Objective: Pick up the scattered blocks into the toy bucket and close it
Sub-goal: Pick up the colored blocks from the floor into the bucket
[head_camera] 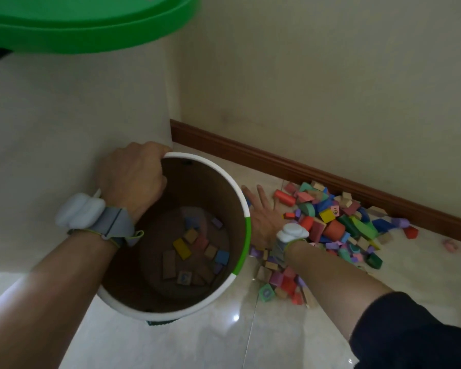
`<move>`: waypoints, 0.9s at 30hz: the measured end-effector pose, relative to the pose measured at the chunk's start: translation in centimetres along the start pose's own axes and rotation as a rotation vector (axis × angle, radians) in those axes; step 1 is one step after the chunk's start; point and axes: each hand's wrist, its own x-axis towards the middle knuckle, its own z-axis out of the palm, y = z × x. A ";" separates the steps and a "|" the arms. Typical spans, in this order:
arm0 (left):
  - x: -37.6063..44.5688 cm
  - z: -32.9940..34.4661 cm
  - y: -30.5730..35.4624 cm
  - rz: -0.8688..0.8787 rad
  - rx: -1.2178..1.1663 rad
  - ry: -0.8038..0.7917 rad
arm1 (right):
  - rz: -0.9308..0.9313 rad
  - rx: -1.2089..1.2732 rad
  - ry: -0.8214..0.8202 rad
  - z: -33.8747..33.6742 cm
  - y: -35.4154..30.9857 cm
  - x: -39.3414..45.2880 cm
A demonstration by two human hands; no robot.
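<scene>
At nine o'clock, left hand grips bucket rim, steadying it; right hand lies flat, fingers spread, beside blocks.

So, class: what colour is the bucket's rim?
Mostly white, with a green stretch on the right side of the rim, seen from the head camera.
</scene>
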 end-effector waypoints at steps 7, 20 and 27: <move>0.1 0.1 0.0 -0.003 0.009 -0.009 | 0.041 -0.065 -0.018 0.0 1.0 -0.3; 0.0 0.2 -0.1 0.008 0.040 0.032 | 0.014 -0.116 -0.017 3.4 2.1 -4.2; 0.1 0.3 -0.1 0.007 0.028 0.023 | 0.083 -0.115 0.076 2.9 1.1 -4.0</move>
